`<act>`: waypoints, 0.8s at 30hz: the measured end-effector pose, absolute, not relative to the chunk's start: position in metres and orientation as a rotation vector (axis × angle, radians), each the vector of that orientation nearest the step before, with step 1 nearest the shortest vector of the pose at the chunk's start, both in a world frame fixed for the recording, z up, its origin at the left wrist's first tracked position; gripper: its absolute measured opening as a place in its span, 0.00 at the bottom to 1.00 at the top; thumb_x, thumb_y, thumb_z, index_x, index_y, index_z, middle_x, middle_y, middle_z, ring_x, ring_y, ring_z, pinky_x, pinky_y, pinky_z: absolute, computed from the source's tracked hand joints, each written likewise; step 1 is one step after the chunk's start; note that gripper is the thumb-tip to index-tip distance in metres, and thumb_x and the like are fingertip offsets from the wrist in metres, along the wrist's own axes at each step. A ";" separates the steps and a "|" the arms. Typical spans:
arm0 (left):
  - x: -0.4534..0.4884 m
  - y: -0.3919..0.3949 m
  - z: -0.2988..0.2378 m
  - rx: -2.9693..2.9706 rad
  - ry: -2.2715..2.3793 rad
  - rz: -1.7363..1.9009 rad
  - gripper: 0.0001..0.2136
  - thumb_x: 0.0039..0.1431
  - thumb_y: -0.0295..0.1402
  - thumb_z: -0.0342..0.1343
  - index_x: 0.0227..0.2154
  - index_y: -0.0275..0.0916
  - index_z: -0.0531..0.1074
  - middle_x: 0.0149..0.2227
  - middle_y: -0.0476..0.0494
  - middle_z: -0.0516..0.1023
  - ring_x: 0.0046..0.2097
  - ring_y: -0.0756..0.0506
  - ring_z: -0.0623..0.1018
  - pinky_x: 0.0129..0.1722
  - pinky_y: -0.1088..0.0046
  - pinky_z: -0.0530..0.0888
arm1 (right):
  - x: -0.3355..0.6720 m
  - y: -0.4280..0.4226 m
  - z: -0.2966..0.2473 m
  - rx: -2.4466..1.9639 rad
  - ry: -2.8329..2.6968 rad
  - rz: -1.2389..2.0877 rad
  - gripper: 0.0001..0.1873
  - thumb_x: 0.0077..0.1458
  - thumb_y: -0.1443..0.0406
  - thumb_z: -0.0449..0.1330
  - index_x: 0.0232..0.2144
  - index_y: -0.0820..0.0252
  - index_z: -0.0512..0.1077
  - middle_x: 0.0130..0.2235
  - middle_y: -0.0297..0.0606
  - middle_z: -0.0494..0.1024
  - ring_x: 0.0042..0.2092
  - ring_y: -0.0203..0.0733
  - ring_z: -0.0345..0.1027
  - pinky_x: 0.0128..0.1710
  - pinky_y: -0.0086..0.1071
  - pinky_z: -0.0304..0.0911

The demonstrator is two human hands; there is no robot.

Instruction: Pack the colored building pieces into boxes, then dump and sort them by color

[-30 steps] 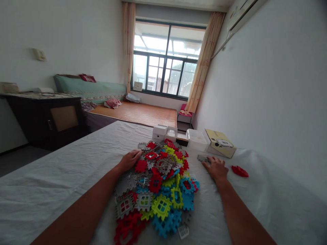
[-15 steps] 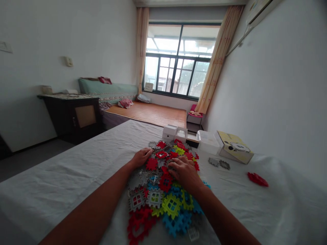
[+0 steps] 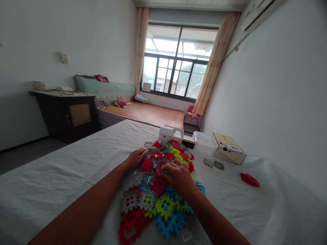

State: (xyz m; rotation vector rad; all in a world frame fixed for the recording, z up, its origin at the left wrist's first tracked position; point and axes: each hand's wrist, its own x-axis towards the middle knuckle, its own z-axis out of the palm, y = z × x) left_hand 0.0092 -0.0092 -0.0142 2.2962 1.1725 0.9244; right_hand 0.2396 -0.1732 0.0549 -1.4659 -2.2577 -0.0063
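A heap of interlocking plastic building pieces in red, grey, lime green and blue lies before me, among them a lime-green piece [image 3: 165, 206] and a grey piece [image 3: 147, 200] with window openings. My left hand [image 3: 138, 157] rests at the heap's upper left edge, fingers loosely extended near a red gear-edged piece [image 3: 146, 164], holding nothing visible. Over the middle of the heap, my right hand [image 3: 178, 173] has thumb and fingers bent around the edge of a small red building piece [image 3: 157, 171]. The palm side of this hand is hidden.
Behind the heap stand small white boxes [image 3: 166, 133], a clear plastic container [image 3: 203, 143] and a yellow-and-white carton [image 3: 229, 148]. Two grey pieces [image 3: 219, 165] and a red item [image 3: 249, 180] lie to the right on the white sheet [image 3: 76, 172].
The view has shifted slightly, so the whole scene sits further left. My right fingers now close on a small red piece; my left hand stays at the heap's edge.
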 end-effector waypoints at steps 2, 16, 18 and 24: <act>0.009 -0.008 -0.015 2.292 1.174 0.915 0.22 0.61 0.49 0.40 0.39 0.41 0.75 0.45 0.44 0.77 0.47 0.43 0.75 0.51 0.70 0.68 | 0.237 -0.174 0.055 -1.406 -2.214 0.054 0.07 0.52 0.62 0.63 0.36 0.49 0.74 0.38 0.31 0.79 0.45 0.42 0.64 0.44 0.36 0.55; 0.010 -0.009 -0.012 2.262 1.182 0.926 0.27 0.59 0.54 0.39 0.42 0.40 0.75 0.45 0.43 0.78 0.49 0.42 0.74 0.51 0.70 0.68 | 0.475 -0.130 0.007 -1.974 -1.244 -0.471 0.16 0.53 0.57 0.54 0.37 0.58 0.75 0.30 0.41 0.77 0.35 0.47 0.67 0.35 0.35 0.59; 0.010 -0.010 -0.011 2.252 1.189 0.921 0.27 0.59 0.54 0.39 0.42 0.40 0.75 0.45 0.42 0.78 0.49 0.41 0.74 0.51 0.69 0.68 | 0.503 -0.134 -0.016 -2.061 -1.255 -0.492 0.16 0.53 0.58 0.53 0.38 0.58 0.75 0.31 0.41 0.77 0.35 0.47 0.67 0.34 0.35 0.59; 0.011 -0.011 -0.010 2.226 1.206 0.924 0.27 0.58 0.54 0.40 0.42 0.41 0.75 0.46 0.42 0.78 0.49 0.41 0.74 0.51 0.68 0.68 | 0.511 -0.126 -0.039 -2.112 -1.369 -0.438 0.15 0.52 0.58 0.54 0.39 0.53 0.75 0.33 0.39 0.77 0.40 0.47 0.67 0.36 0.33 0.60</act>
